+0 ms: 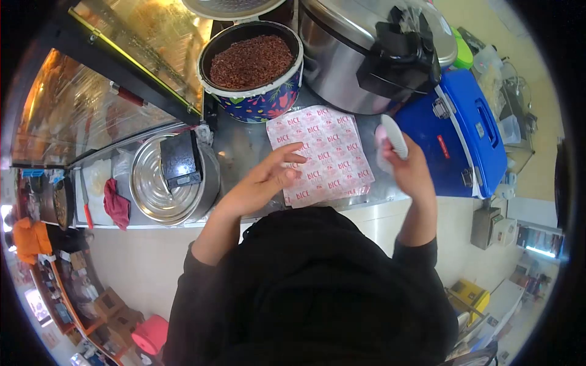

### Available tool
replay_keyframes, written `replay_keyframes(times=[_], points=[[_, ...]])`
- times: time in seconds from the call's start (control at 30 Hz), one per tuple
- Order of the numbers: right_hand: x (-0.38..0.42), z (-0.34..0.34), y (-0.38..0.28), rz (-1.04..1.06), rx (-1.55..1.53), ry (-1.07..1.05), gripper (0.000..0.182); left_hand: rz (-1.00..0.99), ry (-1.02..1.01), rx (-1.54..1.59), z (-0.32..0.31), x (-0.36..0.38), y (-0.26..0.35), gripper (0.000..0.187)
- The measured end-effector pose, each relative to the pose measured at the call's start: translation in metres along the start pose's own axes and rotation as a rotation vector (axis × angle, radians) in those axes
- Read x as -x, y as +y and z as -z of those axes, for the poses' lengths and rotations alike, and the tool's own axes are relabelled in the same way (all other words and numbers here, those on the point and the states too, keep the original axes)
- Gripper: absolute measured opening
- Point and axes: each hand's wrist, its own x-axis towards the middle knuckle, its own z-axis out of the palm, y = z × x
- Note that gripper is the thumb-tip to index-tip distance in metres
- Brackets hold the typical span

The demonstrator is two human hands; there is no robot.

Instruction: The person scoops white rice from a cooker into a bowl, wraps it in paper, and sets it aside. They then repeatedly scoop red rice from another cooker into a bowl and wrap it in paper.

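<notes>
My right hand (407, 168) grips a white rice paddle (395, 136) with a ribbed edge, held up beside the right edge of the paper. A pale pink thing (382, 137), partly hidden by the paddle and my fingers, is too blurred to name. My left hand (268, 181) holds nothing; its fingers are apart over the left edge of the printed wrapping paper (323, 152). The paper lies flat on the metal counter in front of me. Behind it stands a flower-patterned pot (259, 107) with dark reddish-brown rice (251, 61) inside.
A large steel cooker (342, 67) stands at the back, beside a blue cooler box (467, 131). To the left are a steel pot (146, 189) with a black box (180, 160) on top, a red cloth (116, 204), a knife (86, 201) and a lit glass display case (79, 104).
</notes>
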Motion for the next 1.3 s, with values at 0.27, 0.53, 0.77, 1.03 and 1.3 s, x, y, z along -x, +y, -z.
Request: replay_keyframes(times=[0.27, 0.53, 0.77, 1.03, 1.3], points=[[-0.014, -0.115, -0.106, 0.545, -0.098, -0.797, 0.034, 0.114, 0.309, 0.941, 0.01, -0.013, -0.024, 0.073], [-0.127, -0.179, -0.115, 0.723, 0.442, -0.056, 0.044, -0.069, 0.34, 1.204, 0.054, 0.029, -0.058, 0.077], [-0.133, -0.201, -0.1, 0.713, 0.619, 0.026, 0.031, -0.045, 0.486, 1.077, 0.057, 0.044, -0.058, 0.087], [-0.134, -0.197, -0.092, 0.826, 0.645, 0.005, 0.024, -0.149, 0.425, 1.1, 0.06, 0.048, -0.065, 0.088], [-0.103, -0.171, -0.084, 0.799, 0.625, -0.109, 0.031, -0.12, 0.591, 1.152, 0.059, 0.046, -0.072, 0.096]])
